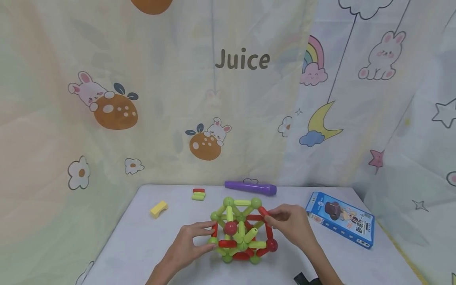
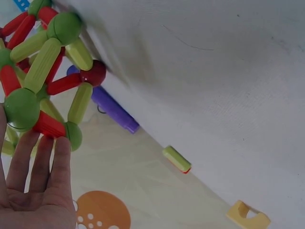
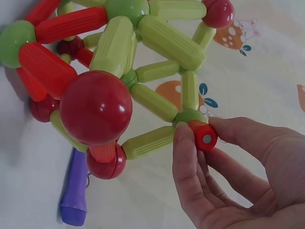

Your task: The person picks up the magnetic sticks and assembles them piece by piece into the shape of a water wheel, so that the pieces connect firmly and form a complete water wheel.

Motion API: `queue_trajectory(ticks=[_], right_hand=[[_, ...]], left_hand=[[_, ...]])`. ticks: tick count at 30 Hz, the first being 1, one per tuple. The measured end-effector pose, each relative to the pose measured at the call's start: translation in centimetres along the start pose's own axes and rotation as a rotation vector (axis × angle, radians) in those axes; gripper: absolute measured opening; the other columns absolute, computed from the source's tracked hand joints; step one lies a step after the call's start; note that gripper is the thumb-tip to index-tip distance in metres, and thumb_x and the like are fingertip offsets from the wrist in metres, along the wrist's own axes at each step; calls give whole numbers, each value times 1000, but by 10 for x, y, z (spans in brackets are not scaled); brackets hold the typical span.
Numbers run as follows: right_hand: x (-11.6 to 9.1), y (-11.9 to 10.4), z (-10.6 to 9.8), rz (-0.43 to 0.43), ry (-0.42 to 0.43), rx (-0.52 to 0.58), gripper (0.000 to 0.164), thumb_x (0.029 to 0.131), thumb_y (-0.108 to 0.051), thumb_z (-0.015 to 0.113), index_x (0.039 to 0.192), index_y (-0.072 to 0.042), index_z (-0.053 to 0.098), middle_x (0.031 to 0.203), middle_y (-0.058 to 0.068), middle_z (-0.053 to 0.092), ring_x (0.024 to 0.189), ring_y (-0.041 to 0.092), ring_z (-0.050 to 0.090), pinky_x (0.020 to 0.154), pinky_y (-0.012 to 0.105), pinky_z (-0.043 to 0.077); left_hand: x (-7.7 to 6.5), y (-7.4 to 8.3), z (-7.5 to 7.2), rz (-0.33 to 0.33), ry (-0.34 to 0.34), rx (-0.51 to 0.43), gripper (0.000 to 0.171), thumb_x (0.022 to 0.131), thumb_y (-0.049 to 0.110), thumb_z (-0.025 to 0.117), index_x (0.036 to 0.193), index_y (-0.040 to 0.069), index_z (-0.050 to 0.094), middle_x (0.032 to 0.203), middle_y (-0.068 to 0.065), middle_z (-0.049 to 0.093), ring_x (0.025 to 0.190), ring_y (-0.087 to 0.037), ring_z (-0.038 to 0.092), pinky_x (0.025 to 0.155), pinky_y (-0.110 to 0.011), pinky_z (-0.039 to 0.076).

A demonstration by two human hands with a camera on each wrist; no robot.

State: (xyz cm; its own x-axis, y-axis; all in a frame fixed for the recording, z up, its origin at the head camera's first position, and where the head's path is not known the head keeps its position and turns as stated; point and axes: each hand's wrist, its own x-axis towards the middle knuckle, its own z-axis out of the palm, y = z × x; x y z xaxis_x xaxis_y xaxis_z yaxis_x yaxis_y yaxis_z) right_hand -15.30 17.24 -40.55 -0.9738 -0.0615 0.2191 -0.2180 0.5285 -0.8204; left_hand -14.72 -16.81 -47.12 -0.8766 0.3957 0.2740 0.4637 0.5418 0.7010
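A magnetic ball-and-stick structure (image 1: 243, 245) of green and red balls with lime and red rods stands on the white table. My left hand (image 1: 187, 242) holds its left side, thumb by a green ball (image 2: 23, 109) and fingertips against a red rod (image 2: 49, 124). At the upper right, my right hand (image 1: 293, 224) pinches a red magnetic rod (image 3: 205, 136) between thumb and fingers. One end of this rod meets a green ball (image 3: 189, 116); the other shows a bare silver tip. Part of the structure's far side is hidden.
Behind the structure lies a purple toy microphone (image 1: 250, 188). Several loose red and lime rods (image 1: 198, 194) and a yellow arch block (image 1: 158, 209) are at the back left. A blue picture box (image 1: 340, 219) lies on the right. A printed curtain (image 1: 249, 118) hangs behind the table.
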Motion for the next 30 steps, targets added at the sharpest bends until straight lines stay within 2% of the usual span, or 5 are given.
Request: queue_trajectory(ticks=[7, 15, 24, 27, 30], right_hand=[[-2, 2, 1, 41, -28, 82, 20, 89, -18, 91, 103, -6, 85, 90, 4, 82, 79, 18, 80, 82, 33, 65], [0, 6, 8, -39, -98, 211, 20, 90, -15, 88, 103, -1, 83, 92, 9, 82, 79, 21, 81, 82, 29, 64], [1, 4, 10, -32, -76, 166, 18, 91, -20, 88, 101, -6, 83, 87, 5, 82, 76, 17, 80, 81, 24, 62], [4, 14, -1, -56, -35, 132, 16, 94, -21, 85, 103, -7, 83, 87, 4, 81, 75, 16, 79, 79, 24, 62], [13, 35, -17, -86, 36, 82, 16, 96, -19, 84, 106, -7, 83, 94, 6, 82, 80, 13, 78, 78, 21, 61]], left_hand=[[-1, 0, 0, 13, 5, -6, 42, 91, 32, 89, 124, 8, 81, 141, -1, 72, 133, -33, 67, 106, -53, 55], [-3, 0, 0, 8, 8, 0, 43, 91, 32, 89, 124, 6, 80, 141, -1, 72, 133, -32, 67, 106, -53, 54], [-5, 1, 0, 17, 13, 4, 41, 91, 29, 89, 124, 6, 80, 141, -1, 72, 133, -32, 67, 106, -53, 54], [-4, 2, 0, 16, 8, 2, 41, 91, 29, 89, 124, 6, 80, 141, -2, 72, 133, -32, 67, 105, -52, 55], [-3, 2, -1, 14, 4, 3, 41, 91, 30, 89, 124, 8, 81, 141, -2, 72, 133, -33, 67, 105, -52, 55]])
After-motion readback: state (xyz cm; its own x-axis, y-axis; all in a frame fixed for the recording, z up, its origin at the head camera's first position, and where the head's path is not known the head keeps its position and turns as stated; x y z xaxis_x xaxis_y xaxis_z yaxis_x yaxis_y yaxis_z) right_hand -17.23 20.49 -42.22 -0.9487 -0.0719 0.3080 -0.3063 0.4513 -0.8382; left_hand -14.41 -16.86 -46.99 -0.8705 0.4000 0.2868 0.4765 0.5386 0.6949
